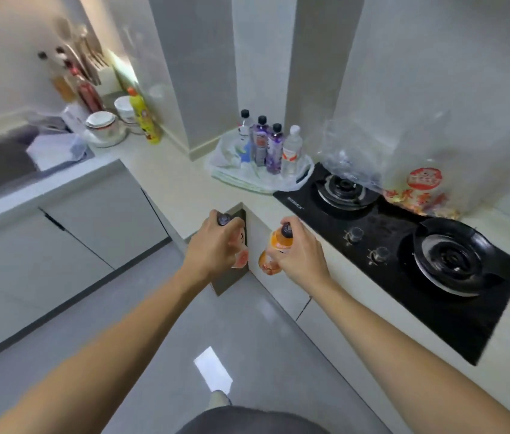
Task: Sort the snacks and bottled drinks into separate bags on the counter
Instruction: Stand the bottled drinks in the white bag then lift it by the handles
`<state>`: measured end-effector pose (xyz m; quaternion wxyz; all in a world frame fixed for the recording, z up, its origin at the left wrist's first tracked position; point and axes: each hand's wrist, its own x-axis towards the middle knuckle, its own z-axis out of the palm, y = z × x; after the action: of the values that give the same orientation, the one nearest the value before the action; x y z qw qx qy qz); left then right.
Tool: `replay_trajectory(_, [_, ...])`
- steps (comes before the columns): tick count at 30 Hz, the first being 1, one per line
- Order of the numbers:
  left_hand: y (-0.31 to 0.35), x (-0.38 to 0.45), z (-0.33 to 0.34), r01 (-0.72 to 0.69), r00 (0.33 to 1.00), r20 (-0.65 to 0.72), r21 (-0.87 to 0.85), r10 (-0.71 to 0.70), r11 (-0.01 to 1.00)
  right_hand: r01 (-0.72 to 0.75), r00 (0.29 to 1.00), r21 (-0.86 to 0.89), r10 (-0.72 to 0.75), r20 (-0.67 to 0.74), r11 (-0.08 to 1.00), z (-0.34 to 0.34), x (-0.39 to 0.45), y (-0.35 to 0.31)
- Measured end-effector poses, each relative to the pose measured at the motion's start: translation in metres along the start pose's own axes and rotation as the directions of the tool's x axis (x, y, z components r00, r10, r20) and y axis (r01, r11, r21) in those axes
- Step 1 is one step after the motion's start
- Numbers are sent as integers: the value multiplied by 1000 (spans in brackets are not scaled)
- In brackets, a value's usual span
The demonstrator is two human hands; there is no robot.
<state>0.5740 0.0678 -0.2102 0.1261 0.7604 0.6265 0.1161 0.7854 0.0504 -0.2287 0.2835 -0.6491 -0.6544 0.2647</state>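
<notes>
Black gas hob (404,245), stacked bowls (103,125), yellow detergent bottle (144,115) beside sink (3,164)

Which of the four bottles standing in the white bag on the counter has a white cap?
The clear bottle with the orange label, at the right end of the group nearest the stove. The other three have black caps.

light: even indoor, bright, soft shadows | glare: white patch on the glossy floor (213,369), glow in the far-left corner beside the yellow bottle (144,115) | blur: sink area (0,158) and right edge smeared | distortion: wide-angle bending of the counter (166,170) edges
</notes>
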Motion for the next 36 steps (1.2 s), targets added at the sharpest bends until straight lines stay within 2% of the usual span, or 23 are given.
replay_trajectory(5, [-68,51,-23,17,1000,-9,11,-17,1000,-25,1000,42,25,-1,999,38,69,-39])
replay_trajectory(10, [-103,126,-18,21,1000,-8,-14,-21,1000,-61,997,17,62,-50,998,50,151,-41])
replay_trajectory(18, [-108,270,-16,-62,998,-33,-64,60,996,-105,972,20,106,-210,994,40,286,-14])
replay_trajectory(24, [-97,363,-5,-154,988,7,-121,156,981,-155,942,18,153,-299,988,41,336,8])
replay_trajectory(28, [-96,412,16,-277,952,94,-134,291,951,-219,940,1,211,-269,976,56,353,18])
replay_trajectory(32, [-99,447,36,-377,896,217,-86,387,922,-331,914,2,321,-249,944,74,368,16])
replay_trajectory(36, [-108,469,48,-468,830,283,-117,481,876,-389,887,-23,368,-278,921,91,385,9])
